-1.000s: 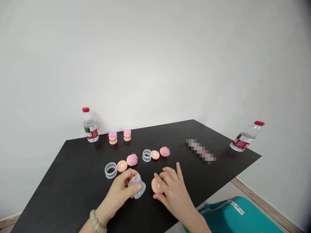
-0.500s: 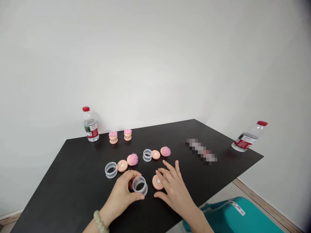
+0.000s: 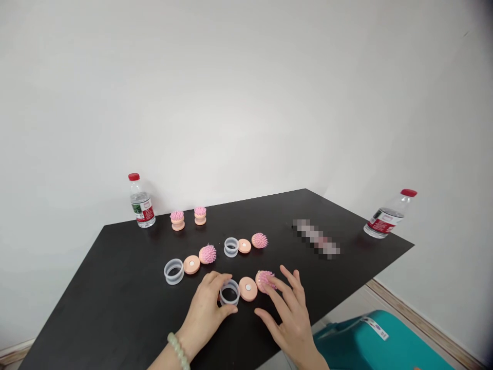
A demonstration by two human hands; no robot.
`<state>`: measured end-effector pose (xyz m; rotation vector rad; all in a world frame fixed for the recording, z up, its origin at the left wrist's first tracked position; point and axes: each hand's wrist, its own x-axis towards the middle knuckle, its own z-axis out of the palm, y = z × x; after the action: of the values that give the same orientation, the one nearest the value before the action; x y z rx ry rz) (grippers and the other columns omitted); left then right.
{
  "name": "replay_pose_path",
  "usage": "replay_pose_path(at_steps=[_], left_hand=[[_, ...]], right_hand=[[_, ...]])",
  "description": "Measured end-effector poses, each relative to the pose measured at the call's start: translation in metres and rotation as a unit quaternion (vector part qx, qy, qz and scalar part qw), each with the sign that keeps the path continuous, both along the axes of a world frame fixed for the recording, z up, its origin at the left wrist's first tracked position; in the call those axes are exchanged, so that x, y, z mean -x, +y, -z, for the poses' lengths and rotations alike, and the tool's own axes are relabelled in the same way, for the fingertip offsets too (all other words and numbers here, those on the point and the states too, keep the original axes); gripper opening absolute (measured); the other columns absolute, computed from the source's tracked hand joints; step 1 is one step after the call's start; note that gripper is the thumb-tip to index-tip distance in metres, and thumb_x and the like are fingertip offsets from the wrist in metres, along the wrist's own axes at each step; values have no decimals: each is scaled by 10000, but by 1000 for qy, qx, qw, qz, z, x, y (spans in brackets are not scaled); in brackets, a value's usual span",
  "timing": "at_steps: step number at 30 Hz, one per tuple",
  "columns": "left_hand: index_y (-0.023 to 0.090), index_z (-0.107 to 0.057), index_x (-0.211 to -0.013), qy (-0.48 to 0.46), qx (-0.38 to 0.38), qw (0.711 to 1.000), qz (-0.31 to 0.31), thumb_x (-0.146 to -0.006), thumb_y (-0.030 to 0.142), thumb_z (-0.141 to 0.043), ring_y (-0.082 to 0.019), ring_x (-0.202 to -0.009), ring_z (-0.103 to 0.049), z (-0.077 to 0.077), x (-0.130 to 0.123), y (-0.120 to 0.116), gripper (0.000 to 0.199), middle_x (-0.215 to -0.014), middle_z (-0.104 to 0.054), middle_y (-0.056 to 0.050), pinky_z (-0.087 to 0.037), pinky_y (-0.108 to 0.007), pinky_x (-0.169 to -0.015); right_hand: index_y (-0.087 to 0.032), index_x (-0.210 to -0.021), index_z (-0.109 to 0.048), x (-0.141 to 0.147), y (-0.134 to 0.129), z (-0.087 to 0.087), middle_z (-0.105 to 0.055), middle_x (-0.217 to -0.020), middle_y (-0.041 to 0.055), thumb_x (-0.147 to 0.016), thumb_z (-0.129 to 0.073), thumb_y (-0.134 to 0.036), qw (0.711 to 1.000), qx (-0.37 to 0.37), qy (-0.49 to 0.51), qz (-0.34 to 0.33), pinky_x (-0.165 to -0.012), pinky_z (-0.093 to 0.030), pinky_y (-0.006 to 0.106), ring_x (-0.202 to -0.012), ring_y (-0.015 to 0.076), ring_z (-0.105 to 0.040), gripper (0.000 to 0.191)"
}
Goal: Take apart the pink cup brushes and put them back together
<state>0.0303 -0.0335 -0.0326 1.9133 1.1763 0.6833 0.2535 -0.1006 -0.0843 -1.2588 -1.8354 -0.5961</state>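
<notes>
Blk tabletop [image 3: 115, 318], wht wall [image 3: 246, 103] behind. L hand [image 3: 208, 302]: thumb + fingers gripping nearest clear ring [image 3: 230, 284], adj. peach disc [image 3: 247, 291]. R hand [image 3: 289, 311]: fingers wide, over pink bristle head [image 3: 262, 280].

The left hand [image 3: 208, 303] covers the left side of the near clear ring [image 3: 238, 294], and fingers of the right hand [image 3: 289, 314] hide part of the near pink bristled piece [image 3: 262, 281]. Pixelation masks the long strip [image 3: 316, 238] on the right, so what it is cannot be told. Print on the left bottle [image 3: 142, 209] and right bottle [image 3: 383, 222] is too small to read. The bottom edge cuts off both forearms [image 3: 314, 361], the black table [image 3: 115, 308] and the teal bin [image 3: 381, 344].
</notes>
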Motion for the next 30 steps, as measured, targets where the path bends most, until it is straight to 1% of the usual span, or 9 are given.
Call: replay_pose_path(at_steps=[10, 13, 16, 18, 20, 22, 25, 27, 30], left_hand=[[190, -621, -1322, 13, -28, 999, 16, -609, 116, -832, -328, -1186, -543, 0, -2, -6, 747, -1270, -624, -111, -452, -446, -1032], [197, -598, -1323, 1, -59, 998, 10, -689, 168, -796, -317, -1208, -545, 2, 4, -8, 665, -1284, -620, -111, -453, -464, -1045], [219, -583, -1288, -28, -98, 995, -14, -815, 225, -687, -299, -1155, -586, 2, 13, -8, 484, -1241, -634, -111, -499, -477, -972], [233, -579, -1236, -52, -134, 989, -48, -873, 284, -627, -281, -1056, -620, 0, 20, -6, 370, -1167, -653, -100, -532, -461, -886], [238, -581, -1152, -74, -170, 978, -94, -901, 347, -592, -255, -926, -632, -6, 27, -4, 274, -1086, -662, -84, -549, -400, -747], [239, -581, -1033, -95, -202, 962, -155, -901, 396, -592, -228, -816, -621, -11, 35, -2, 205, -981, -656, -58, -517, -335, -631], [242, -567, -890, -146, -228, 929, -252, -878, 433, -633, -190, -699, -594, -17, 45, 1, 202, -815, -610, -4, -468, -292, -583], [243, -547, -853, -183, -238, 907, -297, -880, 435, -636, -174, -670, -585, -18, 50, 2, 214, -781, -589, 11, -460, -286, -589], [250, -494, -860, -229, -258, 880, -326, -910, 433, -586, -173, -713, -603, -17, 53, 4, 211, -812, -583, 8, -485, -289, -629]], right_hand=[[-166, -1281, -606, -1, 2, 0, -662, -1192, 147, -904, -678, -287, 1000, -7, 9, -13, -1095, -354, 719, -1324, 420, -476, 402], [-148, -1286, -599, -1, 2, 0, -657, -1182, 160, -912, -667, -256, 1000, -13, 12, -22, -1070, -377, 722, -1311, 420, -479, 395], [-139, -1287, -592, -1, 2, 0, -657, -1164, 167, -918, -657, -228, 999, -17, 21, -33, -1043, -401, 727, -1298, 419, -485, 385], [-136, -1291, -591, -1, 2, 1, -659, -1153, 167, -917, -656, -219, 999, -17, 25, -39, -1029, -421, 721, -1288, 417, -495, 388], [-136, -1296, -595, -1, 1, 2, -663, -1144, 162, -915, -656, -210, 999, -17, 25, -46, -1021, -444, 704, -1270, 410, -514, 393], [-136, -1294, -602, 0, -1, 3, -669, -1142, 157, -913, -654, -195, 998, -17, 25, -53, -1015, -469, 674, -1250, 396, -532, 389], [-138, -1275, -615, 2, -4, -1, -670, -1155, 153, -916, -638, -160, 997, -17, 30, -75, -993, -519, 599, -1237, 370, -542, 361], [-138, -1274, -614, 5, -6, -12, -666, -1168, 155, -918, -616, -127, 994, -8, 33, -106, -959, -553, 537, -1221, 350, -555, 356], [-162, -1291, -596, 13, -1, -43, -670, -1154, 144, -915, -595, -92, 986, 10, 31, -163, -910, -572, 478, -1153, 321, -596, 382]])
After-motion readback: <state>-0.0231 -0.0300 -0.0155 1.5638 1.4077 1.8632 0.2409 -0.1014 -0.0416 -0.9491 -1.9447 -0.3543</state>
